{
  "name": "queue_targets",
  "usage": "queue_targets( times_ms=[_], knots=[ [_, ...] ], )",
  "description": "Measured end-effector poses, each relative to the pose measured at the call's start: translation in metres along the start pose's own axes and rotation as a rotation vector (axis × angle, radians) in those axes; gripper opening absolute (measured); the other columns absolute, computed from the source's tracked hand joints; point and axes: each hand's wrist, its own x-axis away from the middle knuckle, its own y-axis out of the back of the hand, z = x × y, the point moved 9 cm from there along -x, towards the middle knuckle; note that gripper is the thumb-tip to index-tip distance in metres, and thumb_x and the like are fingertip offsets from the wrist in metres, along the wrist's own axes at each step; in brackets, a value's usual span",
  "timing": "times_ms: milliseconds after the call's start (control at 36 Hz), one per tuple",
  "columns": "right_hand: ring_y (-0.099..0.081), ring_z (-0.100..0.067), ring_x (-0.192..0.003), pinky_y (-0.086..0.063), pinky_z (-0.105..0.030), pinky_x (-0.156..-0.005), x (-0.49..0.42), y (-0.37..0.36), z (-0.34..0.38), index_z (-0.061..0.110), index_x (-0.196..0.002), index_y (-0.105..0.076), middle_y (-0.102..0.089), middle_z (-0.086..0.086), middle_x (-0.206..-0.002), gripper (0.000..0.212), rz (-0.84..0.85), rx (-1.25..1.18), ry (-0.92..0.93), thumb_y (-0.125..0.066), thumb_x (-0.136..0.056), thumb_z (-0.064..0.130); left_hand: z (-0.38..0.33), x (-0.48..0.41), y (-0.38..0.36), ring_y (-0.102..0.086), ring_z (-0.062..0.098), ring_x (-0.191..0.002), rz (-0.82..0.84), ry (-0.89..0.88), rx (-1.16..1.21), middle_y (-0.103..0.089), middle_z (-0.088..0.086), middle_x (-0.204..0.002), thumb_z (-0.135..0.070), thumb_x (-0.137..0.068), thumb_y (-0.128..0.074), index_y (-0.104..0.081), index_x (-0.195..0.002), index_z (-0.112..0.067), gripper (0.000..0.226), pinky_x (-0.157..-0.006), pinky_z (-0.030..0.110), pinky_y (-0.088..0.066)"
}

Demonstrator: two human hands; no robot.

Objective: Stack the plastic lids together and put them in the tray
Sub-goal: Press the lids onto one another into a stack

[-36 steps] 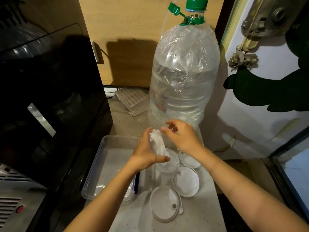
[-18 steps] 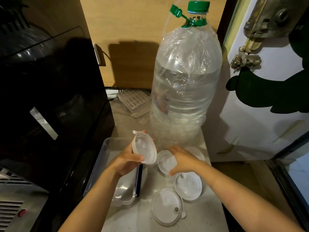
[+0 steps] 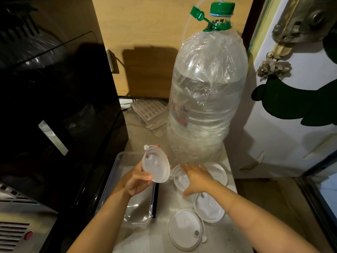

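My left hand (image 3: pixel 137 181) holds a round translucent plastic lid (image 3: pixel 156 163) tilted up above the right edge of the clear rectangular tray (image 3: pixel 116 172). My right hand (image 3: pixel 197 178) rests on a second lid (image 3: pixel 179 177) lying on the counter, thumb at its near rim and fingers over its far side. Three more lids lie flat: one behind the right hand (image 3: pixel 218 170), one below it (image 3: pixel 209 208), and one nearest me (image 3: pixel 185 230) with a small plug tab. The tray's inside shows no lids.
A large clear water bottle (image 3: pixel 206 99) with a green cap stands just behind the lids. A black appliance (image 3: pixel 54 106) walls the left side. A white door (image 3: pixel 291 115) stands to the right. A slotted grey piece (image 3: pixel 149 110) lies at the back.
My left hand carried its lid leftward over the tray's edge and turned it face-on. My right hand dropped from beside that lid onto a lid on the counter.
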Motion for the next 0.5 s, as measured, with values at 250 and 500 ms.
queue_targets(
  times_ms=[250,500],
  knots=[
    [-0.034,-0.023,-0.134,-0.039,-0.039,-0.105,0.007,0.035,-0.007,0.029,-0.141,-0.023,-0.031,-0.001,-0.146,0.110,-0.089,-0.418,-0.035,-0.081,-0.049,0.043,-0.003,0.002,0.006,-0.054,0.021,-0.092,-0.152,-0.019,0.007,-0.050,0.009,-0.103,-0.022,-0.016,-0.093,-0.050,-0.109,-0.019,0.102,-0.062,0.022,-0.056],
    [-0.033,-0.020,-0.135,-0.032,-0.031,-0.109,0.042,0.116,0.005,0.024,-0.144,-0.022,-0.034,-0.002,-0.148,0.107,-0.250,-0.585,0.014,-0.085,-0.059,0.030,0.002,-0.007,0.010,-0.048,0.027,-0.103,-0.167,-0.020,0.060,-0.046,0.014,-0.114,-0.021,-0.022,-0.093,-0.048,-0.113,-0.017,0.102,-0.071,0.024,-0.057]
  ],
)
